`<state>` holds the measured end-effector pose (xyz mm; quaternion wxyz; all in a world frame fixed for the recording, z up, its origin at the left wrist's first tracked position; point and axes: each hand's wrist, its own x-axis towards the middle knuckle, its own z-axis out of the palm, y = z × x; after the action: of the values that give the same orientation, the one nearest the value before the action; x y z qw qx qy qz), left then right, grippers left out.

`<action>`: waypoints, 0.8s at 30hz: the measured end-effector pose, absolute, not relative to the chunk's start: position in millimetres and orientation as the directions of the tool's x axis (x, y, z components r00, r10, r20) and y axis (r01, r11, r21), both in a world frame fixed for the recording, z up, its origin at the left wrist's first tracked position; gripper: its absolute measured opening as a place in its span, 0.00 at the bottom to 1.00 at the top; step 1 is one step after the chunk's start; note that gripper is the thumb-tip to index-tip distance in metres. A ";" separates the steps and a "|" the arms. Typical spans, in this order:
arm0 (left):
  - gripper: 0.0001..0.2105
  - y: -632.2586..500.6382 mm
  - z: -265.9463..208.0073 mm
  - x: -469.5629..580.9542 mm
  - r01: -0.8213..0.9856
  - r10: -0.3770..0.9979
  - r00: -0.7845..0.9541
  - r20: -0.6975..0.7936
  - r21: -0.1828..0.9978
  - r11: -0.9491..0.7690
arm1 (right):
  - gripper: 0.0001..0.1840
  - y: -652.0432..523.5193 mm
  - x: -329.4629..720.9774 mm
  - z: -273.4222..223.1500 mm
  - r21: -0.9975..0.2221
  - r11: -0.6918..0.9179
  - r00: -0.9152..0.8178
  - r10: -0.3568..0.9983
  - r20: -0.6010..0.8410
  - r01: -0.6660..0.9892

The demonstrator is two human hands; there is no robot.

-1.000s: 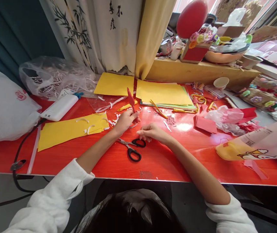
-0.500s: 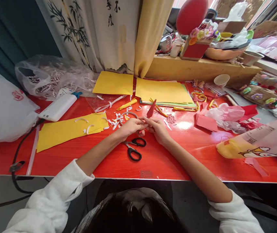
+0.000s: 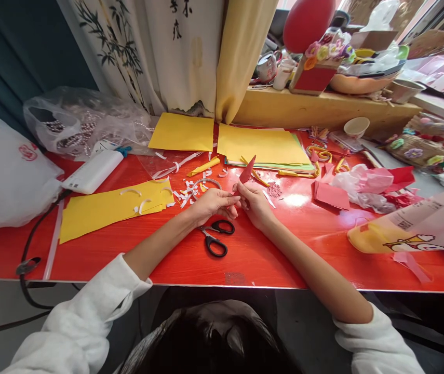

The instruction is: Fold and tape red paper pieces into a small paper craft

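A folded piece of red paper (image 3: 248,171) points up and away from my fingertips above the table. My right hand (image 3: 256,204) pinches its lower end between thumb and fingers. Close beside it, my left hand (image 3: 214,203) has its fingers pressed together at the paper's near end; what lies inside them is mostly hidden. Black-handled scissors (image 3: 216,246) rest on the red table just below my hands, their blades partly covered by my left hand. Left of my hands lie a round ring (image 3: 206,182) and white paper scraps (image 3: 185,198).
Yellow sheets (image 3: 263,145) are stacked at the back, and yellow strips (image 3: 108,210) lie to the left. Red folded paper (image 3: 331,195) and a drink cup lying on its side (image 3: 397,228) are at the right. A white power strip (image 3: 93,171) stands near a plastic bag (image 3: 11,171).
The red paper has tilted further to the right in my fingers. My right hand's grip has shifted slightly, and my two hands' fingertips have moved a little apart.
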<state>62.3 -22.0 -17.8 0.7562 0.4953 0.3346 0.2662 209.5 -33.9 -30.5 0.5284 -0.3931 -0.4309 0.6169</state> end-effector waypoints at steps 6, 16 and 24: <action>0.17 -27.0 -15.6 66.6 0.109 0.840 0.537 -0.077 0.994 0.021 | 0.18 -30.9 210.0 -29.6 -0.930 -0.064 -0.083 0.996 -0.036 -0.363; 0.06 -33.0 -20.9 63.8 0.405 0.729 0.501 0.466 0.618 -0.673 | 0.22 -30.4 209.8 -29.2 -0.888 -0.103 -0.062 0.994 -0.085 -0.447; 0.05 -36.3 -10.9 64.6 0.337 0.820 0.413 0.397 0.770 -0.542 | 0.21 -32.7 211.0 -21.2 -0.894 -0.087 -0.058 0.996 -0.068 -0.440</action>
<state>64.6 -36.3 -10.9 0.3042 0.7834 0.3691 0.3968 211.0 -32.7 -21.2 0.5698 -0.3825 -0.3631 0.6303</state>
